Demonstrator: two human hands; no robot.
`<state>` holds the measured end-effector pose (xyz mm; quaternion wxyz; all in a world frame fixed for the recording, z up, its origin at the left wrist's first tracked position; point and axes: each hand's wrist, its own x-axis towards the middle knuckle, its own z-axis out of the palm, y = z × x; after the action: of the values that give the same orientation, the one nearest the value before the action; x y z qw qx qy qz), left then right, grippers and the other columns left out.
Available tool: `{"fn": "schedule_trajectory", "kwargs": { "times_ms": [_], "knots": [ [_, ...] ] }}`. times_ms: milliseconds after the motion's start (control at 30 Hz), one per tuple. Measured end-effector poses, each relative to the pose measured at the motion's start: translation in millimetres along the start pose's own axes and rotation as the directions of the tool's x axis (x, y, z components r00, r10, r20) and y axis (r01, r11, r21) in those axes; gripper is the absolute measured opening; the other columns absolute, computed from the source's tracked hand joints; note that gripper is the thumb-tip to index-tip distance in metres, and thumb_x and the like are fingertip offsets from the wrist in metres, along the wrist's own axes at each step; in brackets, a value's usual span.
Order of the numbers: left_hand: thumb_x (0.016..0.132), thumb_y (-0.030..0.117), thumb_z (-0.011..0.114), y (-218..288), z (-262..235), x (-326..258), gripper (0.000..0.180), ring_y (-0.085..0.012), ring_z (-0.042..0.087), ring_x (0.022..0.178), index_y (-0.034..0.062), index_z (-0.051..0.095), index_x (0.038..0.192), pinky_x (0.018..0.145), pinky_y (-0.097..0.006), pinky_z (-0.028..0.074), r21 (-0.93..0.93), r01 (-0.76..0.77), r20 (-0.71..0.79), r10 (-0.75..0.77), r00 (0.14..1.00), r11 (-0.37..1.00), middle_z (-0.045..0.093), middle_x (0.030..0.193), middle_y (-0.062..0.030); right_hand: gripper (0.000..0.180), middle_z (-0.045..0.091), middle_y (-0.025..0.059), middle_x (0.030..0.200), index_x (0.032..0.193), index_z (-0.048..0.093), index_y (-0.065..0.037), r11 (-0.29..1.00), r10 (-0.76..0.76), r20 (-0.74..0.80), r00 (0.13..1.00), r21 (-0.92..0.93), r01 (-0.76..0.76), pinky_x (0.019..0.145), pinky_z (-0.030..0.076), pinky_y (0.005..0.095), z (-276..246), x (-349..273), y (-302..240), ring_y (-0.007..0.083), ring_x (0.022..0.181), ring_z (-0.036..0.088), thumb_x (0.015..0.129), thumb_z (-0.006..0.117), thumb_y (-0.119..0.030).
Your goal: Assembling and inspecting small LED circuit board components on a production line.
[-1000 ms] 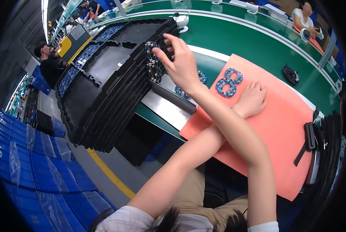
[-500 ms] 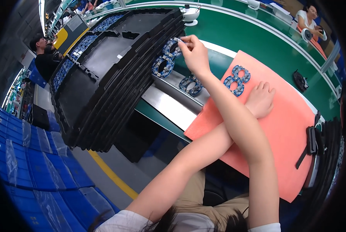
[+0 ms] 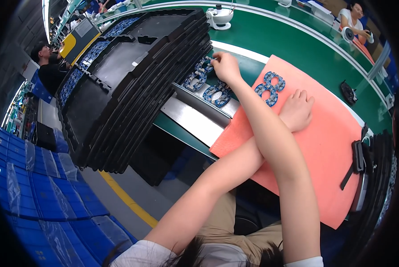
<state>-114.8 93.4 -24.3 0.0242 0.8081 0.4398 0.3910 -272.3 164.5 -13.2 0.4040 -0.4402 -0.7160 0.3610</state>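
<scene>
My right hand [image 3: 226, 68], its arm crossing over the left, pinches the upper end of a blue figure-eight circuit board [image 3: 201, 74]. That board is low over the metal channel [image 3: 199, 100]; whether it touches the metal I cannot tell. Beside it in the channel lies another blue circuit board [image 3: 207, 95], partly covered by my right forearm. My left hand [image 3: 296, 111] rests on the pink mat [image 3: 317, 147] with nothing in it, fingers slightly bent and apart. Just beyond those fingers a third figure-eight board [image 3: 271, 88] lies on the mat.
A tall stack of black trays [image 3: 132, 84] rises at the left, the top one with blue boards along its far side. Blue crates [image 3: 34, 191] stand lower left. A black part [image 3: 348, 92] lies on the green table [image 3: 270, 35]. Two people are farther off.
My right hand has brought the circuit board down and slightly right, away from the tray stack and toward the metal channel. My left hand stays on the mat.
</scene>
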Motion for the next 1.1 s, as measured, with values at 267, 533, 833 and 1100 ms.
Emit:
{"fn": "schedule_trajectory", "kwargs": {
  "times_ms": [267, 533, 833, 1100],
  "knots": [
    [0.071, 0.013, 0.056, 3, 0, 3, 0.026, -0.0303, 0.048, 0.094, 0.0006, 0.053, 0.093, 0.079, -0.040, 0.042, 0.026, 0.001, 0.014, -0.002, 1.000, 1.000, 0.051, 0.096, -0.0178, 0.019, 0.064, 0.0131, 0.077, 0.092, 0.061, -0.002, 0.904, -0.417, 0.058, 0.907, -0.075, 0.420, 0.067, 0.048, 0.0354, -33, -27, -50, 0.0274, 0.070, 0.061, 0.081, 0.060, -0.018],
    [0.074, 0.013, 0.053, 4, -1, 5, 0.022, -0.0327, 0.047, 0.092, -0.0016, 0.052, 0.090, 0.080, -0.043, 0.042, -0.015, 0.007, 0.043, -0.006, 0.999, 1.000, 0.050, 0.092, -0.0183, 0.018, 0.057, 0.0147, 0.070, 0.079, 0.059, -0.001, 0.730, -0.569, 0.312, 0.761, -0.235, 0.642, 0.059, 0.046, 0.0406, -90, -122, -62, 0.0315, 0.066, 0.058, 0.084, 0.058, -0.018],
    [0.075, 0.013, 0.053, -4, -1, 2, 0.018, -0.0331, 0.046, 0.091, 0.0004, 0.050, 0.088, 0.078, -0.043, 0.041, -0.050, 0.022, 0.070, -0.018, 0.997, 0.999, 0.049, 0.091, -0.0176, 0.009, 0.061, 0.0145, 0.070, 0.075, 0.061, 0.000, 0.716, -0.502, 0.390, 0.772, -0.313, 0.624, 0.058, 0.049, 0.0381, -111, -156, -55, 0.0306, 0.064, 0.061, 0.076, 0.062, -0.009],
    [0.075, 0.011, 0.053, -3, -6, 4, 0.016, -0.0329, 0.044, 0.090, 0.0017, 0.048, 0.087, 0.078, -0.042, 0.039, -0.110, 0.045, 0.117, -0.032, 0.993, 0.993, 0.047, 0.090, -0.0164, 0.008, 0.058, 0.0135, 0.060, 0.067, 0.063, -0.006, 0.603, -0.314, 0.632, 0.709, -0.444, 0.663, 0.056, 0.046, 0.0386, -176, -151, -91, 0.0308, 0.062, 0.060, 0.070, 0.065, -0.013]
  ]
}}
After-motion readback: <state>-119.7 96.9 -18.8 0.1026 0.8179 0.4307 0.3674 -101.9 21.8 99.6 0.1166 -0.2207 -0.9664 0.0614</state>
